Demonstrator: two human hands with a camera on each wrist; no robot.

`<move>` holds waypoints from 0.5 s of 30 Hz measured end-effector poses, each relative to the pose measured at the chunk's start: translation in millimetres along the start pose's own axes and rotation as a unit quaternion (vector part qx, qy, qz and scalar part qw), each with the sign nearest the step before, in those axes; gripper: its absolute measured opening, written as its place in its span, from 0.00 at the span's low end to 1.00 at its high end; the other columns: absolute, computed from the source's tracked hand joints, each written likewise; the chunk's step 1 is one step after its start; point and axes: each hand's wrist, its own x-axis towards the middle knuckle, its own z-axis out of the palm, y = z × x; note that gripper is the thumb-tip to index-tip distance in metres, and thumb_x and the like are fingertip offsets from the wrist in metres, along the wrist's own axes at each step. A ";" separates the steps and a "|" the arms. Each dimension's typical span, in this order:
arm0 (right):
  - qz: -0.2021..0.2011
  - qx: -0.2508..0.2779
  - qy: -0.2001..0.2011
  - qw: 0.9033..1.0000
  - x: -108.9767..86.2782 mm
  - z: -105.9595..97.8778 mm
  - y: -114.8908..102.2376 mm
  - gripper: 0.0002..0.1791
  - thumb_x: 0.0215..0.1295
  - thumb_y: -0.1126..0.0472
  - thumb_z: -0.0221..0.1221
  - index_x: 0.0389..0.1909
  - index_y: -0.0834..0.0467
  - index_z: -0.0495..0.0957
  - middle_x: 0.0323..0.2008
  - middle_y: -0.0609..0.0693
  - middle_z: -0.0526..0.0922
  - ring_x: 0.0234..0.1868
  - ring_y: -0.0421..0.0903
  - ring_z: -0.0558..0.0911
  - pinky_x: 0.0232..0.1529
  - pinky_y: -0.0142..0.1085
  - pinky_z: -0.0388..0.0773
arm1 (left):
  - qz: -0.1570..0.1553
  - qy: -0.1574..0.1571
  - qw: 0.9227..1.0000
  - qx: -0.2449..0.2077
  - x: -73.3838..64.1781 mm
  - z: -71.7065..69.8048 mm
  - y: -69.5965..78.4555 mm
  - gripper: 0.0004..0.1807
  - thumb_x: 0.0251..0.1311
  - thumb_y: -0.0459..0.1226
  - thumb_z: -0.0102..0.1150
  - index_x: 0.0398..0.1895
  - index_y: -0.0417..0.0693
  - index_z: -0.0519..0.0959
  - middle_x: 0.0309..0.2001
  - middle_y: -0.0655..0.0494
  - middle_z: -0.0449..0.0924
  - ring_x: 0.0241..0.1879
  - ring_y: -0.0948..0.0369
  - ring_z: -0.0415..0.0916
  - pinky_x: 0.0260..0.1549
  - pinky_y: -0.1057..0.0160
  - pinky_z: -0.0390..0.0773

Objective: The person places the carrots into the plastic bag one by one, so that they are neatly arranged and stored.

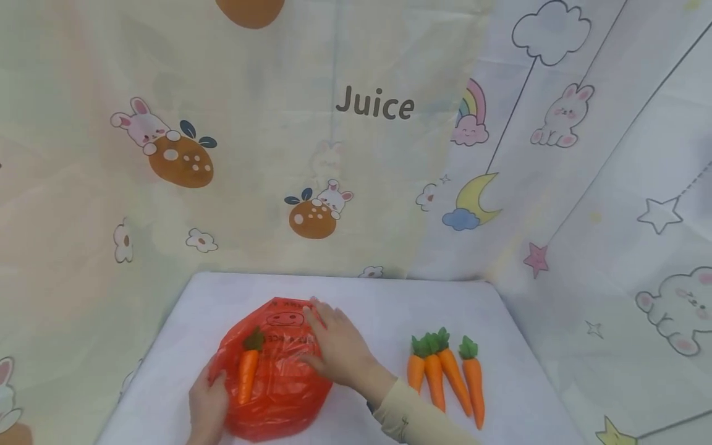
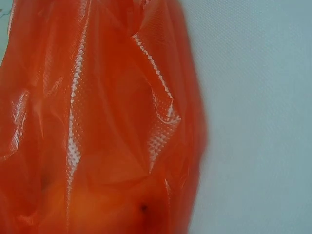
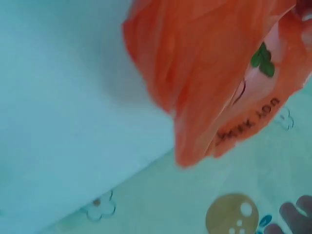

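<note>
A red plastic bag (image 1: 289, 395) with dark printing lies on the white table, and its crinkled side fills much of the left wrist view. An orange toy carrot (image 1: 248, 377) with a green top shows within the bag's outline at its left. My left hand (image 1: 208, 402) grips the bag's left edge, thumb on top and the other fingers hidden. Over the bag's right side is my right hand (image 1: 342, 346), fingers spread and reaching toward the far rim, thumb apart from them. Green leaves (image 3: 263, 61) show inside the bag's mouth in the right wrist view.
Several more toy carrots (image 1: 445, 377) lie side by side on the table to the right of my right hand. Behind and beside the white table (image 1: 378, 309) hangs a cloth (image 1: 256, 204) printed with rabbits, stars and the word Juice.
</note>
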 end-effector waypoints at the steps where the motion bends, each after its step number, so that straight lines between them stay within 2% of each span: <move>1: 0.009 -0.022 0.001 1.000 -2.7 -2.6 3.5 0.51 0.62 0.36 0.65 0.80 0.53 0.56 0.80 0.52 0.53 0.77 0.50 0.59 0.74 0.48 0.58 | -0.001 0.000 1.000 0.000 0.1 -0.7 0.7 0.32 0.78 0.32 0.37 0.81 0.42 0.43 0.75 0.34 0.55 0.69 0.38 0.59 0.65 0.37 0.64; 4: 0.033 -0.076 0.013 0.996 -13.4 -9.6 17.2 0.53 0.61 0.36 0.66 0.80 0.53 0.53 0.80 0.52 0.51 0.78 0.52 0.56 0.75 0.50 0.57 | 0.002 0.000 1.000 0.001 -0.7 -2.3 4.3 0.33 0.78 0.33 0.37 0.82 0.43 0.43 0.75 0.34 0.56 0.68 0.38 0.60 0.65 0.37 0.65; 7: 0.051 -0.108 0.047 0.992 -26.3 -12.6 36.9 0.53 0.61 0.37 0.67 0.80 0.55 0.54 0.79 0.54 0.54 0.77 0.54 0.58 0.73 0.49 0.61 | 0.006 -0.002 1.000 0.002 -1.4 -3.5 6.8 0.33 0.78 0.33 0.37 0.82 0.43 0.42 0.75 0.34 0.56 0.68 0.38 0.60 0.65 0.37 0.65; 11: 0.090 -0.107 0.093 0.986 -45.5 -9.4 66.6 0.51 0.61 0.39 0.68 0.77 0.59 0.59 0.75 0.57 0.63 0.72 0.54 0.67 0.68 0.47 0.69 | 0.007 -0.003 1.000 0.005 -0.3 -4.4 7.0 0.33 0.79 0.34 0.38 0.82 0.42 0.43 0.75 0.34 0.56 0.68 0.38 0.60 0.65 0.37 0.65; 15: 0.151 -0.075 0.104 0.980 -64.7 -1.4 92.4 0.47 0.61 0.42 0.69 0.73 0.66 0.65 0.70 0.61 0.71 0.64 0.56 0.77 0.59 0.48 0.79 | 0.002 0.003 1.000 0.008 1.7 -5.9 4.5 0.32 0.79 0.34 0.38 0.81 0.41 0.44 0.75 0.33 0.56 0.68 0.38 0.59 0.65 0.37 0.63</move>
